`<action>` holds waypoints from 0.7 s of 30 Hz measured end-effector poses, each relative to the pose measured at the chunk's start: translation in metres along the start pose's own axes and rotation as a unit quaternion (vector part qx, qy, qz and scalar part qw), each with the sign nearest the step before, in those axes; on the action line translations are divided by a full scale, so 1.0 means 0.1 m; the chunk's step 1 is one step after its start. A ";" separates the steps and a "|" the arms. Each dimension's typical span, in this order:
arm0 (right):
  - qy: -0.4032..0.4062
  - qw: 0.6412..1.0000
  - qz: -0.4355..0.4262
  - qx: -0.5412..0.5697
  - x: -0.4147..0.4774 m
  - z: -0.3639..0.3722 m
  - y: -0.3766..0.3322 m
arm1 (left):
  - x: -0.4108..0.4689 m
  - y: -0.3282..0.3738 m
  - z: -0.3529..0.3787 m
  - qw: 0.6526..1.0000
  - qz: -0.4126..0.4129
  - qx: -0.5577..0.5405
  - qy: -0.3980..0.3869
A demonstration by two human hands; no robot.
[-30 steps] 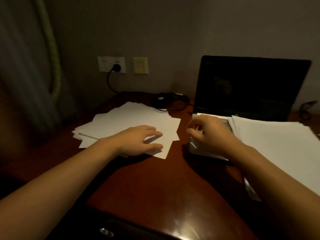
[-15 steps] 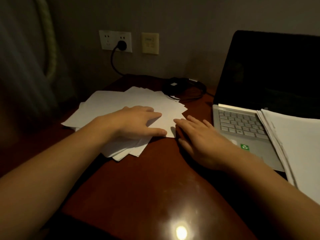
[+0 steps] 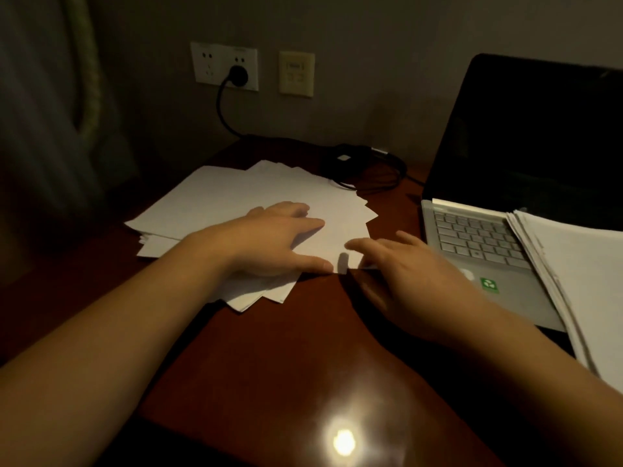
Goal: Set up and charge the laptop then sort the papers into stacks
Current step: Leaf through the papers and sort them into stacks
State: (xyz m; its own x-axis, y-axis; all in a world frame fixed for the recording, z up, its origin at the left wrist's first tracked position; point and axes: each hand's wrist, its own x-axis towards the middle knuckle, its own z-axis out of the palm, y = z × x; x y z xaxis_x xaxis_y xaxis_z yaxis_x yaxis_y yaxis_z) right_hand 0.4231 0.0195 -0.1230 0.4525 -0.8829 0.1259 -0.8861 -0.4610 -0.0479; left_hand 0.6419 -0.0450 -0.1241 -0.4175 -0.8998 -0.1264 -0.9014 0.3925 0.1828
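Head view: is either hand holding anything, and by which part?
Nothing is clearly held: the left hand presses flat on the loose paper pile; the right hand touches its near corner, too blurred to tell a pinch.

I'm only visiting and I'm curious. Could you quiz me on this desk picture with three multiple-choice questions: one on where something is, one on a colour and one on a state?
1. Where does the neat paper stack lie?
A) on the floor
B) across the right side of the laptop
C) in a drawer

2. What colour is the sticker below the keys?
A) green
B) red
C) blue

3. What state is the laptop screen in?
A) showing a document
B) folded shut
C) open but dark

Answers:
1 B: the sheets cover that end of the machine.
2 A: it is a green square with a pale symbol.
3 C: the lid stands up and the panel is black.
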 end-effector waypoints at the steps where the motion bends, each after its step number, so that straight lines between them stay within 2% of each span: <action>1: 0.007 1.000 -0.011 0.009 -0.04 -0.01 -0.02 | 0.00 0.02 0.01 1.000 0.012 0.003 0.022; 3: 0.023 0.999 -0.027 0.031 -0.10 -0.01 -0.04 | -0.03 0.07 0.00 0.996 0.050 -0.008 0.068; 6: 0.043 0.999 -0.020 0.027 -0.12 0.03 -0.01 | -0.09 0.10 0.00 0.992 0.087 -0.051 0.070; 10: 0.027 0.999 -0.004 0.037 -0.13 0.09 0.03 | -0.12 0.12 -0.01 0.990 0.093 -0.067 0.078; 17: 0.079 0.990 -0.003 0.113 -0.13 0.10 0.10 | -0.09 0.19 0.00 0.989 0.106 -0.037 0.099; 21: 0.111 0.983 0.026 0.141 -0.14 0.06 0.12 | -0.09 0.19 0.00 0.989 0.106 -0.045 0.097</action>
State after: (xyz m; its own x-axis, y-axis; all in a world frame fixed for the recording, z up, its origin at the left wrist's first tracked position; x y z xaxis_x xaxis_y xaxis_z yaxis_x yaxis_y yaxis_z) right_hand 0.4070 0.0258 -0.1315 0.3462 -0.8788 0.3284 -0.8301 -0.4500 -0.3293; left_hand 0.6286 -0.0293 -0.1195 -0.5581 -0.8222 0.1115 -0.7786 0.5654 0.2722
